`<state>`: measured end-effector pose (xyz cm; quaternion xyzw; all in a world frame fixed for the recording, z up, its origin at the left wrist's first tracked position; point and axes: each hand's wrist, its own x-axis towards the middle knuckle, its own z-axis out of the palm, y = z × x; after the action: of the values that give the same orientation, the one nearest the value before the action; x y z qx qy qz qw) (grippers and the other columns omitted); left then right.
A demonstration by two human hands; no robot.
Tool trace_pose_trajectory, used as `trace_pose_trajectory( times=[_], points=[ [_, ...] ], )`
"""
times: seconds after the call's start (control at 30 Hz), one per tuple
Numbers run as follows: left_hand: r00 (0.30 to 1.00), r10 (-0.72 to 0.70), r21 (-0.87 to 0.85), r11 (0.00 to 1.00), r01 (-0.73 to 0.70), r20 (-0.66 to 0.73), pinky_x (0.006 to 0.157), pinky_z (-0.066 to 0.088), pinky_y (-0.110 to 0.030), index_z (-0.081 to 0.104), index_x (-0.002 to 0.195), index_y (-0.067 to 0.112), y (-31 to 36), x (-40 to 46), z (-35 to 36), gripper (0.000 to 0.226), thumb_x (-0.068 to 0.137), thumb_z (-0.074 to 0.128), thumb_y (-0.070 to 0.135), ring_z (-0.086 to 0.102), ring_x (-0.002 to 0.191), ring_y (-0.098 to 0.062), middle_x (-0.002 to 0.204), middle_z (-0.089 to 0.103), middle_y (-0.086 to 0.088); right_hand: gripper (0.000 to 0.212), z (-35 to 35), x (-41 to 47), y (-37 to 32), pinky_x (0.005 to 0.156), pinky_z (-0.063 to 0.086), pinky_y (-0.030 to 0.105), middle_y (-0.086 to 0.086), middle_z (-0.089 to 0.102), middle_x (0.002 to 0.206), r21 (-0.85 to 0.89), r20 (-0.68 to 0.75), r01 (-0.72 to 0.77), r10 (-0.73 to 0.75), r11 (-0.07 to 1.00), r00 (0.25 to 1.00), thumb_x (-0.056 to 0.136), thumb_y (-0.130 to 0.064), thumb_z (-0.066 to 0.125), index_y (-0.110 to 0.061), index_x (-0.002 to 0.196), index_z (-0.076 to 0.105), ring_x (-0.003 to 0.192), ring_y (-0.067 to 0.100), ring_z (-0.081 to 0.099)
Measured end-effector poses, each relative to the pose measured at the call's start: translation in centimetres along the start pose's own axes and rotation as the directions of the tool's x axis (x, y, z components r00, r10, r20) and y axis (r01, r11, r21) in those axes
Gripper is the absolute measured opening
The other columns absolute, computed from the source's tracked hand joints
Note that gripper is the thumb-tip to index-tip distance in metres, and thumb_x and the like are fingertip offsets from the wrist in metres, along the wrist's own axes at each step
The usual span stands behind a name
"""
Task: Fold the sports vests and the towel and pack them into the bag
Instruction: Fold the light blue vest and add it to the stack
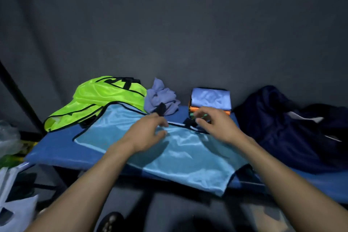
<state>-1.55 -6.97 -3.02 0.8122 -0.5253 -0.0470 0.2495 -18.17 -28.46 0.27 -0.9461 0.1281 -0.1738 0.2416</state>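
Lighting: dim overall, cool blue cast; dark grey backdrop fades darker toward the corners. Light falls from above and in front. Sheen: soft glare on the light-blue vest [180, 149]. Shadows: left hand [148, 133] casts one onto the vest; deep shade under the bench [56, 156]. Blur: right hand [212, 122] fingers smeared; bottom edge soft. Distortion: wide-angle bowing at edges.

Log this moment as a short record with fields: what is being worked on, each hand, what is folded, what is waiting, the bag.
working on: light blue vest, spread flat on the blue table
left hand: grips the vest's top edge
right hand: fingers curled at the black strap
folded: stack of vests at the back
waiting: green vest, crumpled towel
bag: dark blue, on the right
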Motion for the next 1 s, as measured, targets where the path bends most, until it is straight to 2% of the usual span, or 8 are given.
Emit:
trace_pose_trajectory(
  times=[0.07,0.13,0.27,0.5,0.6,0.73,0.87,1.0],
  points=[
    [0.992,0.08,-0.006,0.997,-0.079,0.098,0.086,0.045,-0.029,0.068,0.11,0.024,3.0,0.6,1.8,0.042,0.084,0.051,0.052,0.061,0.099,-0.021,0.107,0.063,0.002,0.015,-2.9,-3.2,3.3,0.085,0.055,0.035,-0.006,0.072,0.105,-0.109,-0.007,-0.111,0.111,0.988,0.994,0.098,-0.019,0.065,-0.016,0.112,0.07,0.097,0.014,0.067],
    [0.977,0.144,0.025,0.988,-0.15,0.159,0.087,0.047,-0.034,0.067,0.11,0.024,5.3,1.4,3.6,0.028,0.091,0.059,0.043,0.06,0.1,-0.021,0.108,0.062,0.002,0.018,-4.7,-5.9,5.8,0.086,0.052,0.031,-0.002,0.071,0.11,-0.205,0.013,-0.201,0.208,0.958,0.978,0.099,-0.02,0.063,-0.014,0.116,0.068,0.102,0.017,0.066],
    [0.942,0.275,0.0,0.96,-0.281,0.193,0.089,0.049,-0.037,0.066,0.113,0.025,8.8,2.6,6.7,0.021,0.095,0.063,0.037,0.055,0.097,-0.013,0.107,0.061,0.006,0.015,-5.7,-9.8,8.7,0.085,0.052,0.038,-0.004,0.066,0.106,-0.315,-0.051,-0.278,0.276,0.907,0.96,0.097,-0.024,0.064,-0.021,0.111,0.065,0.1,0.022,0.064],
    [0.902,0.427,0.007,0.904,-0.428,0.057,0.087,0.043,-0.031,0.054,0.124,0.03,16.1,4.2,10.3,0.054,0.084,0.064,0.066,0.046,0.105,-0.013,0.114,0.049,0.011,0.022,-7.5,-13.2,9.8,0.085,0.049,0.04,-0.002,0.068,0.106,-0.371,-0.034,-0.415,0.434,0.831,0.9,0.098,-0.044,0.056,-0.026,0.11,0.063,0.102,0.027,0.063],
    [0.902,0.415,0.149,0.89,-0.43,0.121,0.091,0.041,-0.035,0.048,0.132,0.029,19.0,5.0,12.5,0.066,0.081,0.065,0.067,0.043,0.107,-0.018,0.122,0.047,0.007,0.024,-8.0,-13.7,9.6,0.073,0.059,0.04,-0.001,0.069,0.092,-0.22,0.096,-0.529,0.558,0.82,0.824,0.1,-0.044,0.055,-0.023,0.108,0.063,0.078,0.025,0.07],
    [0.926,0.352,0.311,0.872,-0.378,0.14,0.087,0.043,-0.039,0.056,0.122,0.025,20.1,5.7,14.2,0.037,0.09,0.058,0.044,0.051,0.112,-0.026,0.116,0.055,0.001,0.031,-8.2,-14.3,10.0,0.063,0.064,0.04,0.013,0.07,0.094,0.088,0.286,-0.694,0.649,0.715,0.705,0.1,-0.043,0.059,-0.015,0.114,0.061,0.069,0.025,0.075],
    [0.938,0.321,0.109,0.936,-0.336,0.133,0.075,0.051,-0.038,0.061,0.102,0.025,19.0,6.6,13.6,0.018,0.085,0.062,0.033,0.059,0.099,-0.025,0.099,0.06,0.005,0.039,-8.4,-14.7,11.0,0.06,0.059,0.036,0.009,0.065,0.083,0.279,0.353,-0.655,0.56,0.702,0.75,0.088,-0.026,0.079,-0.015,0.121,0.061,0.068,0.019,0.068],
    [0.953,0.28,0.009,0.959,-0.283,0.117,0.069,0.047,-0.037,0.053,0.086,0.03,17.3,6.6,13.0,0.018,0.083,0.07,0.033,0.055,0.082,-0.02,0.082,0.05,0.012,0.022,-7.7,-14.1,11.3,0.058,0.059,0.036,0.014,0.073,0.088,0.312,0.208,-0.577,0.538,0.755,0.817,0.088,-0.01,0.077,-0.015,0.107,0.069,0.063,0.018,0.068]
  ],
)
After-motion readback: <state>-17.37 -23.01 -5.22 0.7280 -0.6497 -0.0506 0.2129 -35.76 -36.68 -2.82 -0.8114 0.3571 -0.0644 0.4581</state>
